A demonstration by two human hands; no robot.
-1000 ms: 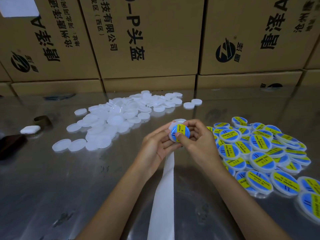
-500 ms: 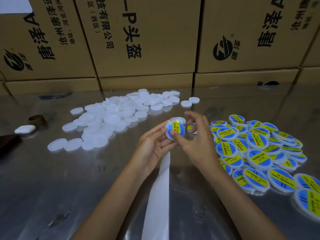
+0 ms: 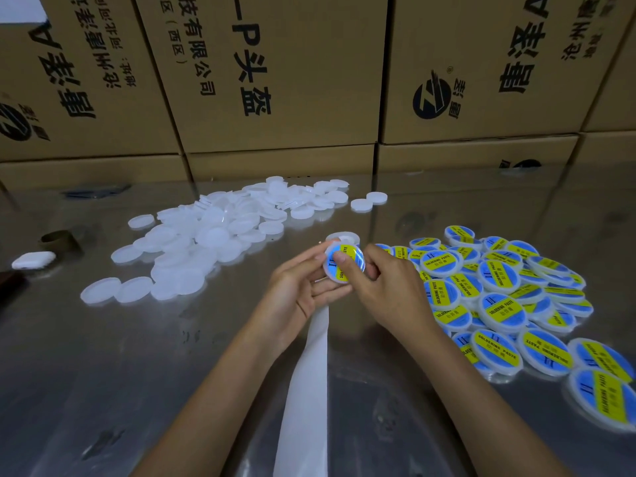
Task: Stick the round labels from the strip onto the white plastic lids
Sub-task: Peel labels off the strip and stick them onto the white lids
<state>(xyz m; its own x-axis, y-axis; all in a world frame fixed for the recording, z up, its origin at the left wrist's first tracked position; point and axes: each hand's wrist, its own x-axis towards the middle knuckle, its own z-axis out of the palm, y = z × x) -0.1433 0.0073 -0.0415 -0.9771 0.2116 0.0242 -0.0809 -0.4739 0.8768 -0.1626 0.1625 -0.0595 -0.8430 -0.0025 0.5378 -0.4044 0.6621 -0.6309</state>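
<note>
Change since half a second ago: right hand (image 3: 389, 290), whose fingers were lifted and spread off the lid, has come back down onto it; the thumb now lies across the label again.
Held lid: white plastic lid (image 3: 343, 264) with a blue and yellow round label (image 3: 348, 261) on its face, held up above the table between the two hands, tilted toward the camera.
Left hand: left hand (image 3: 303, 287) cradles the lid from the left and below, fingers curled under its rim and the thumb at its upper left edge.
Right hand grip: thumb presses flat on the middle of the label, the other fingers wrap behind the lid's right side.
Second lid: another white rim (image 3: 342, 237) shows just behind the held lid; whether it is in the hands or lying on the table, I cannot tell.
Strip: white backing strip (image 3: 304, 390) hangs from under the left hand and runs down to the lower edge of the view, between the forearms.
Unlabelled lids: heap of plain white lids (image 3: 213, 242) lies on the table to the left and beyond the hands, a few stray ones at its edges.
Finished lids: pile of labelled lids (image 3: 499, 297) lies to the right, close to the right wrist, many overlapping.
Table: shiny metal table (image 3: 103, 373) bears everything.
Background: brown cartons (image 3: 275, 80) with black printing stand stacked along the far edge.
Left edge: small white case (image 3: 33, 259) lies beside a brown tape core (image 3: 60, 239).
</note>
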